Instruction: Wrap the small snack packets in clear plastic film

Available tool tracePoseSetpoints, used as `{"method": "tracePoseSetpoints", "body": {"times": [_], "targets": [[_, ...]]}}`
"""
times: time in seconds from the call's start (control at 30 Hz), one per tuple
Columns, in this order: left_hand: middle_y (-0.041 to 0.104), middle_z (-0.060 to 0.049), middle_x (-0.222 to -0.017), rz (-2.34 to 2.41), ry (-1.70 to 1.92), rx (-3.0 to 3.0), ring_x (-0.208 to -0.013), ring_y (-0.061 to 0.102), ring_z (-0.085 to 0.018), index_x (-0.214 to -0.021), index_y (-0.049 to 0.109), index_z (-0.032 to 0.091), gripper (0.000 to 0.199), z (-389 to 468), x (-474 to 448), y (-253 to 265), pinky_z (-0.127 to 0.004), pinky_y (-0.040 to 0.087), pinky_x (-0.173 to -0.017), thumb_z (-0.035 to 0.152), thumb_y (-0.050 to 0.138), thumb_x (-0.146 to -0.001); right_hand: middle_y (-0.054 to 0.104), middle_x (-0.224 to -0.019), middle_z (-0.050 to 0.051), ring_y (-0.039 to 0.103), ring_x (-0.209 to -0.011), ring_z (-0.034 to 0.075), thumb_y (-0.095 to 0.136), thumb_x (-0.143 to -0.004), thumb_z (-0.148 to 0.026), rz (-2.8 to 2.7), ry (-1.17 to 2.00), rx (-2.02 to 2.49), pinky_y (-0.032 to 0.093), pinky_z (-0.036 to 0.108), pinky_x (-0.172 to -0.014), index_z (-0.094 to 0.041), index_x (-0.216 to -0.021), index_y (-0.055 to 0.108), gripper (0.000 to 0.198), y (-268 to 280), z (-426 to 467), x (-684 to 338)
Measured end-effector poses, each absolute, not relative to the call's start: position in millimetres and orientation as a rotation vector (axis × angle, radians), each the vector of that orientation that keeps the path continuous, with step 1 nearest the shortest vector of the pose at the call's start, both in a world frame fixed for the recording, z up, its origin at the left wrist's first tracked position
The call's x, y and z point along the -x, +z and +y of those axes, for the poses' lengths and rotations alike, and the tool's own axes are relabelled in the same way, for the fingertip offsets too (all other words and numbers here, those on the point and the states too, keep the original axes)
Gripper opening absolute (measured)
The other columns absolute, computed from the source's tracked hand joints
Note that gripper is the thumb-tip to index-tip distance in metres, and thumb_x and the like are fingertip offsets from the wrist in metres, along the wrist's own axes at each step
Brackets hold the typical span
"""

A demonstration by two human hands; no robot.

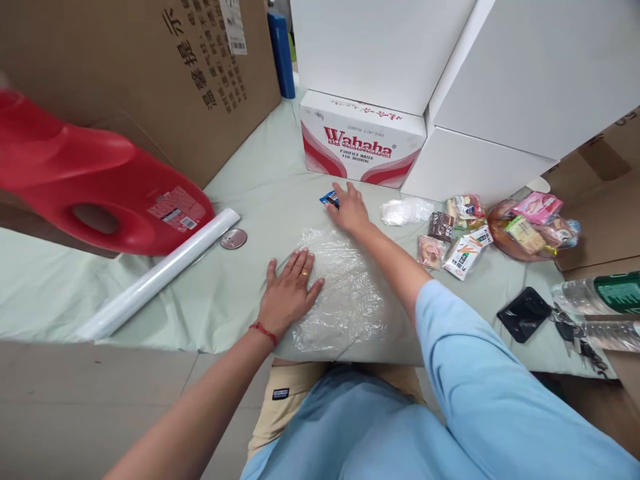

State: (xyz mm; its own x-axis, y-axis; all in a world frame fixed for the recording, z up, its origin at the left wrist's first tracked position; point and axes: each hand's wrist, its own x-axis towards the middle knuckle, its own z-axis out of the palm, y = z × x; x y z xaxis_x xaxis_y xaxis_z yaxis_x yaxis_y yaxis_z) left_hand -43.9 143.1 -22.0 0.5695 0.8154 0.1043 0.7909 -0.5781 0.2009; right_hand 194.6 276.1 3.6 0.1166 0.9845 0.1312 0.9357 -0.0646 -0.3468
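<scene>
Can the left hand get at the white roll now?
Probably yes: the left hand rests at the edge of the plastic sheet, with just tablecloth between it and the middle of the white roll.

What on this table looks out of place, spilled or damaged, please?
Nothing looks clearly spilled or broken. The clear plastic sheet by the left hand is wrinkled rather than smooth. The plastic roll lies slanted, its near end at the front edge of the table, which looks a little careless.
</scene>
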Motion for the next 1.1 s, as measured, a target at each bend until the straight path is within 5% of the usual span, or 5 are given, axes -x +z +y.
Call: {"method": "tracePoseSetpoints", "body": {"times": [0.33,0.47,0.63,0.83,1.1], "targets": [[0.036,-0.014,-0.171,1.343,0.371,-2.638,-0.159,0.034,-0.031,-0.166,0.033,0.018,0.067,142,43,-25,-0.066,0.003,-0.131,0.050,0.030,-0.107,0.063,-0.137,0.019,0.050,-0.123,0.037,0.050,-0.103,-0.029,-1.938,0.092,2.157,0.043,0.048,-0.108,-0.015,-0.150,0.055,0.049,-3,226,-222],[0.036,-0.014,-0.171,1.337,0.392,-2.622,-0.159,0.034,-0.032,-0.167,0.031,0.019,0.067,142,44,-26,-0.066,0.003,-0.130,0.049,0.030,-0.107,0.062,-0.142,0.019,0.053,-0.124,0.035,0.052,-0.101,-0.032,-1.837,0.095,2.008,0.043,0.049,-0.111,-0.013,-0.155,0.047,0.057,23,171,-238],[0.037,-0.013,-0.170,1.333,0.426,-2.617,-0.159,0.034,-0.031,-0.167,0.031,0.022,0.066,141,44,-25,-0.065,0.005,-0.131,0.048,0.031,-0.107,0.067,-0.138,0.013,0.058,-0.127,0.031,0.058,-0.102,-0.041,-2.189,0.434,1.553,0.046,0.052,-0.112,-0.025,-0.148,0.056,0.050,19,103,-221],[0.038,-0.013,-0.170,1.356,0.420,-2.621,-0.159,0.034,-0.029,-0.165,0.036,0.020,0.064,139,43,-24,-0.063,0.003,-0.131,0.048,0.031,-0.107,0.049,-0.158,0.016,0.044,-0.145,0.034,0.068,-0.098,-0.044,-2.204,0.381,1.567,0.042,0.060,-0.118,-0.028,-0.148,0.059,0.054,-13,65,-214],[0.036,-0.011,-0.171,1.376,0.389,-2.614,-0.159,0.033,-0.028,-0.164,0.039,0.021,0.063,139,43,-25,-0.062,0.006,-0.132,0.049,0.033,-0.107,0.064,-0.137,0.014,0.053,-0.131,0.033,0.062,-0.100,-0.036,-2.125,0.312,1.572,0.046,0.059,-0.113,-0.026,-0.140,0.064,0.042,-19,46,-242]]}}
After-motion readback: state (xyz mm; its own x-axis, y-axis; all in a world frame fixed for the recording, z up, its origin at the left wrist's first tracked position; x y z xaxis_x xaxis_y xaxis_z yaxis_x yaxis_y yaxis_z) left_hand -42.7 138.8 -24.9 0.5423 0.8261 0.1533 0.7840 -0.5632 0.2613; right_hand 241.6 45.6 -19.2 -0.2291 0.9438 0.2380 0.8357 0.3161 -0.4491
